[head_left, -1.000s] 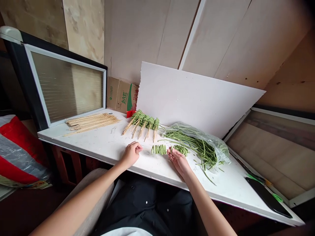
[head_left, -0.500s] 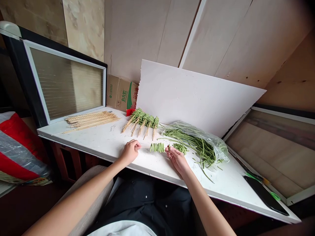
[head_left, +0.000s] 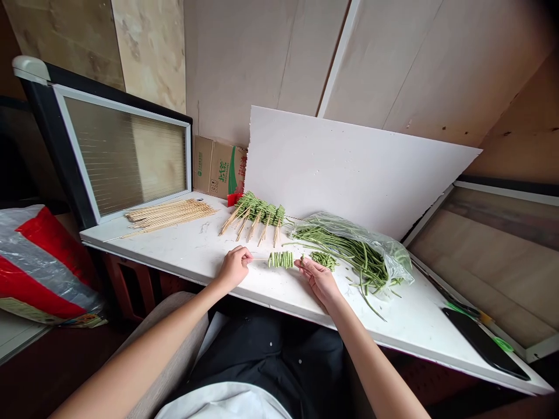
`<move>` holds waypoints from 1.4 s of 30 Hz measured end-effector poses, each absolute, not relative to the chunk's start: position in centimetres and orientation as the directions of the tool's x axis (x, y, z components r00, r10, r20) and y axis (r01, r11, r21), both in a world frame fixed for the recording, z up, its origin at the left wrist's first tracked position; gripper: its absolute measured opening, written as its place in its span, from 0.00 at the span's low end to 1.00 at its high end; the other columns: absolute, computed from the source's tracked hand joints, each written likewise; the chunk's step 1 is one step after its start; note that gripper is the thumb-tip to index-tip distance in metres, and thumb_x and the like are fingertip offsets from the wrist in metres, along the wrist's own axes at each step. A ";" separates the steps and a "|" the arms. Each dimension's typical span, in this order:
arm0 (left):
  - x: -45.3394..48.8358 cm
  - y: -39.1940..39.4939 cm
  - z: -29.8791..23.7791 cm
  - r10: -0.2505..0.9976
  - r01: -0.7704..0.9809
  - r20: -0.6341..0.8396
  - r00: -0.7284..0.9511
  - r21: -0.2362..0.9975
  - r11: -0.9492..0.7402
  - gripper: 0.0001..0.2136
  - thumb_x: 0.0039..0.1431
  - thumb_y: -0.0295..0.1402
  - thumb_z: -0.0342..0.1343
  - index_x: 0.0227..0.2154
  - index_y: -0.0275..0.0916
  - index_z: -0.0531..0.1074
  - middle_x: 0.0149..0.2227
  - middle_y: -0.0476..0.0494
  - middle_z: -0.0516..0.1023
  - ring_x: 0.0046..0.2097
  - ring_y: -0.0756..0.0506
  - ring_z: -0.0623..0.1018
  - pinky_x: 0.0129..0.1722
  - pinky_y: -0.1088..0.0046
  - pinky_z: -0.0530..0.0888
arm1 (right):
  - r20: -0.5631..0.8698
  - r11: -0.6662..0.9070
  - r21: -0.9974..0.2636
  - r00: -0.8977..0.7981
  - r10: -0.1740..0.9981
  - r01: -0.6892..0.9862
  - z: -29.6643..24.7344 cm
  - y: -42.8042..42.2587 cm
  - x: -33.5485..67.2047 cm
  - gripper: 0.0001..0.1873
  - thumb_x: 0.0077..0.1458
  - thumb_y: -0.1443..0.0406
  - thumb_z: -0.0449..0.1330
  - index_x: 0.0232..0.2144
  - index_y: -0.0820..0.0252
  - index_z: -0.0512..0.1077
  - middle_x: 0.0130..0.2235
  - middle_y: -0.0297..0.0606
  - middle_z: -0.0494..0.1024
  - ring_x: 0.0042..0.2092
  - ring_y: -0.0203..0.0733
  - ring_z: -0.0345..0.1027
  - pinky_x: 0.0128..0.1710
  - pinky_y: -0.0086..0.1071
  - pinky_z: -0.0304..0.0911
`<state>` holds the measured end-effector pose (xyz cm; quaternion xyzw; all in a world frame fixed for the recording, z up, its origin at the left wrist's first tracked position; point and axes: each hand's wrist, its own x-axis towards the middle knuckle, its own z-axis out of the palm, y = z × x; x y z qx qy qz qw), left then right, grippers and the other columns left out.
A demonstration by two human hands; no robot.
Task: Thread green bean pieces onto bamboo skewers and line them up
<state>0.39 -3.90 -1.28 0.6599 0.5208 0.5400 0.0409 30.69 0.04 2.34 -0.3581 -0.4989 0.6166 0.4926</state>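
My left hand (head_left: 234,267) is closed in a pinch on the blunt end of a thin bamboo skewer (head_left: 259,259) that lies over the white tabletop (head_left: 192,250). Several short green bean pieces (head_left: 281,259) sit threaded side by side on that skewer. My right hand (head_left: 318,276) is at the skewer's other end, its fingertips pinching one short bean piece (head_left: 302,260). A small heap of cut bean pieces (head_left: 324,260) lies just past my right hand.
Finished bean skewers (head_left: 257,214) lie fanned at the back. Bare bamboo skewers (head_left: 168,213) are piled to the left. A clear bag of long green beans (head_left: 358,250) sits right. A black phone (head_left: 484,343), cardboard box (head_left: 218,170), leaning white board (head_left: 349,169) and red-white bag (head_left: 39,267) surround.
Both hands stay on the skewer with only slight shifts; my right fingertips have closed in on the bean piece at the skewer's tip. The camera has drifted a little.
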 end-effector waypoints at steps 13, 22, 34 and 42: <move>0.4 -4.2 -1.0 0.745 0.653 0.653 -0.137 0.625 -0.428 0.15 0.48 0.11 0.49 0.27 0.39 0.71 0.31 0.48 0.75 0.34 0.46 0.77 0.35 0.73 0.71 | 0.061 -0.012 -0.974 -0.313 0.948 -0.226 1.7 0.0 30.5 0.20 0.47 0.49 0.76 0.39 0.54 0.85 0.50 0.44 0.84 0.60 0.56 0.73 0.55 0.43 0.70; 0.4 -4.1 -1.2 0.723 0.643 0.681 -0.118 0.607 -0.467 0.14 0.52 0.13 0.49 0.28 0.39 0.71 0.32 0.47 0.76 0.35 0.46 0.78 0.37 0.72 0.73 | 0.095 0.055 -0.979 -0.201 0.975 -0.195 2.2 -0.3 30.2 0.22 0.45 0.47 0.75 0.36 0.57 0.84 0.48 0.46 0.83 0.52 0.54 0.75 0.41 0.37 0.70; 0.3 -4.1 -1.4 0.720 0.636 0.687 -0.096 0.599 -0.487 0.13 0.53 0.14 0.50 0.28 0.39 0.71 0.31 0.48 0.75 0.34 0.46 0.78 0.35 0.72 0.74 | 0.151 0.148 -0.987 -0.048 0.987 -0.063 1.5 -0.9 28.4 0.22 0.44 0.45 0.73 0.28 0.57 0.82 0.47 0.46 0.85 0.53 0.57 0.74 0.43 0.38 0.66; 0.1 -4.0 -1.3 0.726 0.621 0.665 -0.175 0.646 -0.443 0.10 0.54 0.17 0.53 0.29 0.40 0.73 0.32 0.46 0.78 0.35 0.45 0.79 0.36 0.71 0.75 | 0.197 0.198 -0.980 -0.116 0.974 0.000 2.4 -1.1 28.9 0.26 0.51 0.45 0.70 0.43 0.57 0.82 0.51 0.47 0.83 0.50 0.54 0.75 0.42 0.38 0.67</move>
